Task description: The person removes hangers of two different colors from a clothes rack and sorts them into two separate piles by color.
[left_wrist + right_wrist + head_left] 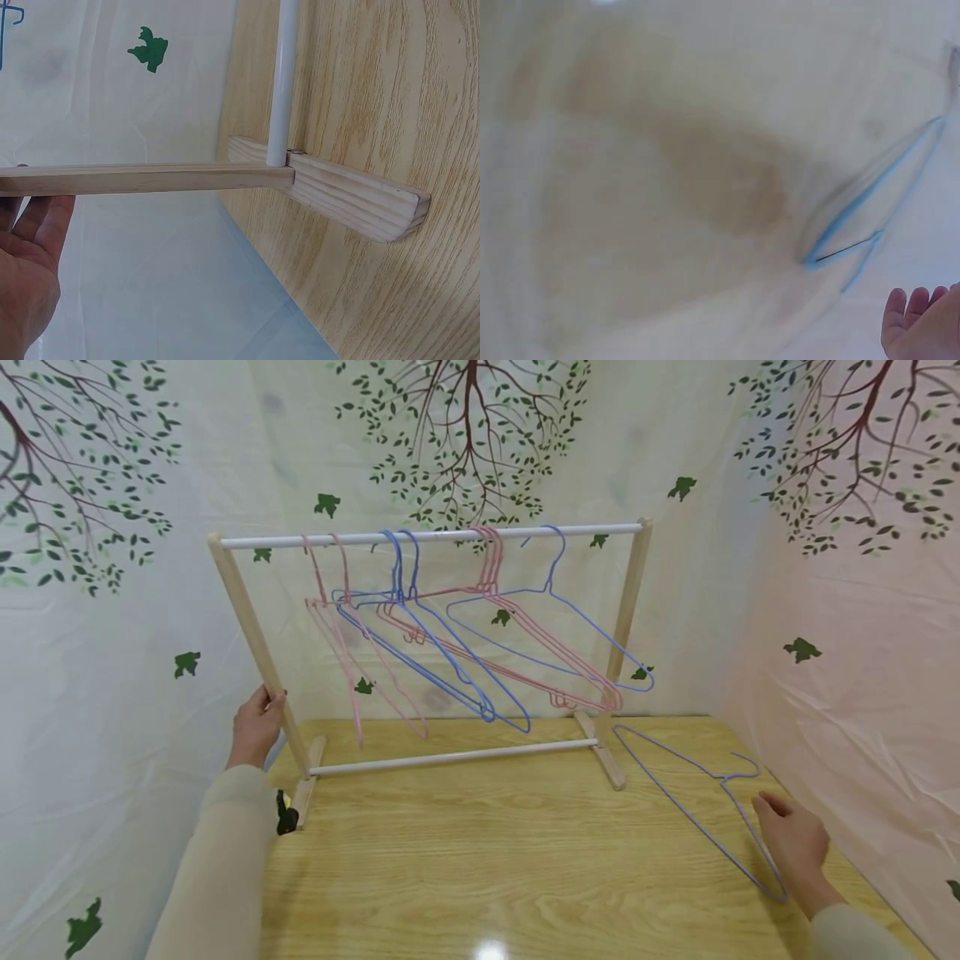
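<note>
"Hanger (722, 778), loose: position and appearance?"

"Toward four o'clock of the head view, seemingly flat on the table (450, 852). Slim, blue-violet, triangular in outline, its hook lying between one and two o'clock of the frame."

"State of the hands?"

"Left hand (258, 727), between eight and nine o'clock: fingers curled about the wooden upright (251, 635). Right hand (795, 839), at the hanger's three-to-four o'clock side: fingers loosely bent and close together, gripping nothing; the right wrist view shows it apart from the hanger."

"Expected handling?"

"Presumably light, springy, somewhat slick, hardly fragile. Recommended hold: a pinch at the neck beneath the hook, where it should balance best."
</note>
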`<state>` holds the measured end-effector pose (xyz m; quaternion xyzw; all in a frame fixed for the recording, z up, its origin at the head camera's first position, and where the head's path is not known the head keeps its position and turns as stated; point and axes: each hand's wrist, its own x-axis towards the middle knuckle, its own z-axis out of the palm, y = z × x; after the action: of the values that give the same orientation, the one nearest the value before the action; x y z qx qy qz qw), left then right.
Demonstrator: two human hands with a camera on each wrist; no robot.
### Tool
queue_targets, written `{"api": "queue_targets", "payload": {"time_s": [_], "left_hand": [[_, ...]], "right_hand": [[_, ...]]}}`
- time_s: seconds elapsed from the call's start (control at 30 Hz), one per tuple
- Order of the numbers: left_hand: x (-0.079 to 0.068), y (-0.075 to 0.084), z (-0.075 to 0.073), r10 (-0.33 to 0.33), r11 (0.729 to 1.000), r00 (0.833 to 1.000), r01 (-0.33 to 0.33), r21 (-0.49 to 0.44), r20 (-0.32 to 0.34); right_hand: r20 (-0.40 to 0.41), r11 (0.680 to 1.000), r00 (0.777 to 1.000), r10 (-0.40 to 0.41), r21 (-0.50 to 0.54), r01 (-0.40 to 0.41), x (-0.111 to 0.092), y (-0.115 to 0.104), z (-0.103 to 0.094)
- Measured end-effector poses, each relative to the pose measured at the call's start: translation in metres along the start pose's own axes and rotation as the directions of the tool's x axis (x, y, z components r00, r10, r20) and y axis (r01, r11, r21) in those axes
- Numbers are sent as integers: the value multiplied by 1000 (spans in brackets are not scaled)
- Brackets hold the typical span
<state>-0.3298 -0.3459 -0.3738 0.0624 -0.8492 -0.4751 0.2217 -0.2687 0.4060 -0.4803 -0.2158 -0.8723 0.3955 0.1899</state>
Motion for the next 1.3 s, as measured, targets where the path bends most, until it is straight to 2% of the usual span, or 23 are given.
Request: {"api": "queue_targets", "payload": {"time_s": [0.2, 0.37, 0.57, 0.7, 0.83, 1.0, 1.13, 1.3], "left_hand": [[2, -1, 1, 21, 1000, 1000, -21, 13, 4], [6, -2, 1, 38, 999, 999, -38, 30, 2], [7, -3, 0, 15, 1000, 1000, -15, 13, 9], [13, -6, 1, 5, 1000, 1000, -5, 5, 10], [21, -11, 3, 16, 1000, 1000, -16, 4, 14], [30, -16, 4, 34, 999, 999, -34, 9, 18], [37, -17, 7, 29, 999, 999, -29, 13, 17], [45, -19, 10, 29, 1000, 999, -28, -10, 26]], "right_hand": [[-13, 996, 1000, -1, 90, 2, -2, -29, 6], [-89, 985, 992, -91, 140, 103, 2, -63, 9], [-179, 949, 962, -206, 203, 241, 9, -108, 9], [-233, 921, 928, -290, 197, 337, 12, -139, 12], [-218, 895, 906, -363, 190, 404, 15, -166, 17], [-151, 865, 881, -448, 178, 470, 23, -199, 23], [-127, 828, 845, -519, 170, 534, 29, -224, 32], [-81, 813, 827, -556, 155, 562, 34, -250, 42]]}}
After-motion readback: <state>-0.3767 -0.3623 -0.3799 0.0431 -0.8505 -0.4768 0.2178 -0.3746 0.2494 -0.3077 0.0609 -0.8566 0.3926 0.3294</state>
